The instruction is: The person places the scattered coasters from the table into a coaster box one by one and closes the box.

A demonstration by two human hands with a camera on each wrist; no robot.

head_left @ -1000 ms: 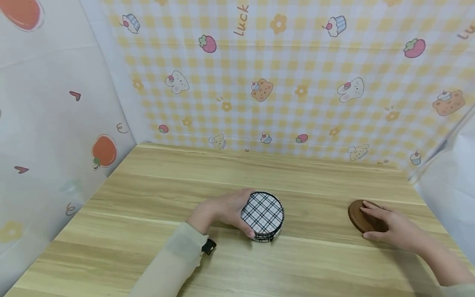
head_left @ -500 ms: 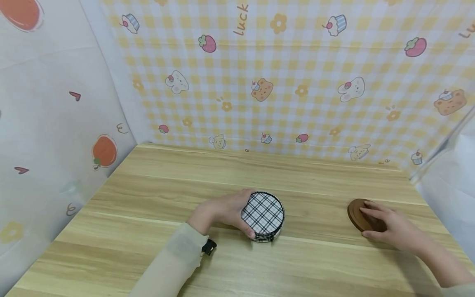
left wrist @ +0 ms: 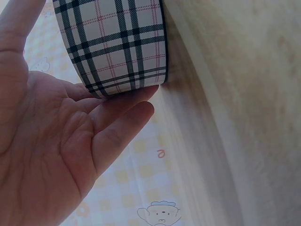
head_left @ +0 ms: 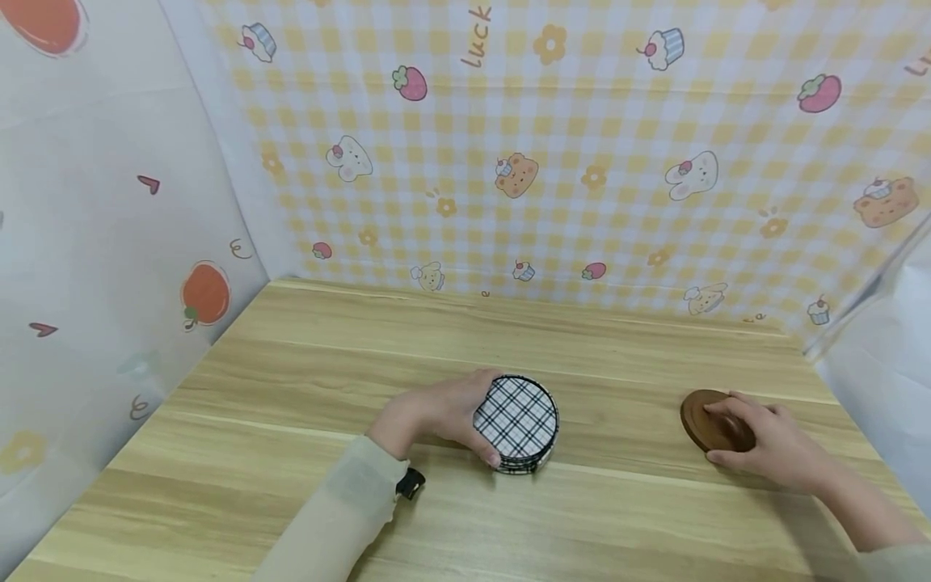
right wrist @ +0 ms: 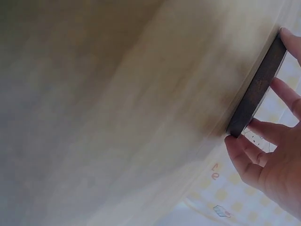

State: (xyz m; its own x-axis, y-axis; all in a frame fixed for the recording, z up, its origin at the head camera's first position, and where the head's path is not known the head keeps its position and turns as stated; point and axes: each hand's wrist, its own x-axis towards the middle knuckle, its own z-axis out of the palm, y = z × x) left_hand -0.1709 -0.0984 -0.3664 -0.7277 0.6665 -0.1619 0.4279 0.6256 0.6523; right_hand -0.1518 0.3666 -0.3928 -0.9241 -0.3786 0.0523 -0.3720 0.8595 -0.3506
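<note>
In the head view a round, black-and-white plaid zip case (head_left: 518,419) sits mid-table. My left hand (head_left: 454,411) grips its left side, thumb at the near edge and fingers round the far side. The left wrist view shows the plaid side wall (left wrist: 117,42) touching the fingers, red lines in its pattern. To the right lies a round brown wooden disc (head_left: 700,419), like a coaster or lid. My right hand (head_left: 774,444) spans it, thumb at the near edge. From the right wrist, the disc's dark edge (right wrist: 258,84) shows between thumb and fingers, close to the tabletop.
The light wood-grain table (head_left: 349,323) extends around both things. A yellow checked cloth (head_left: 553,121) with cartoon prints hangs behind it. White printed cloth (head_left: 109,242) stands at the left, and plain white cloth (head_left: 902,347) at the right. A black buckle (head_left: 410,483) is by the left cuff.
My right hand's fingers have bent more and drawn in around the brown disc, which has barely shifted. The left hand and the plaid case stay where they were.
</note>
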